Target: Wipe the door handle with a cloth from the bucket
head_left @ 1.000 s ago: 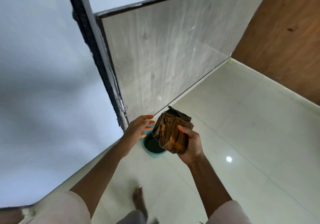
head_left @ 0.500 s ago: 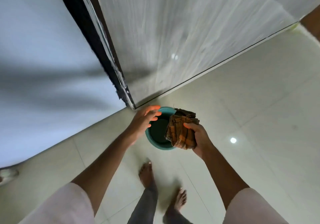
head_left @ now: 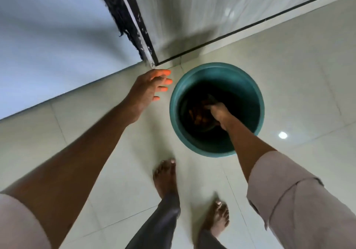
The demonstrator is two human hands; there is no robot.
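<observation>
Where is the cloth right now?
The cloth is down inside the green bucket, under the right hand, near the door's bottom corner.

One bucket (head_left: 216,71) stands on the floor (head_left: 289,75), and one cloth (head_left: 199,113) lies inside it. Two hands show: the left hand (head_left: 149,88) and the right hand (head_left: 218,111). There are two bare feet, the left foot (head_left: 165,177) and the right foot (head_left: 218,218), two sleeves (head_left: 298,200), and one door (head_left: 192,7).
</observation>
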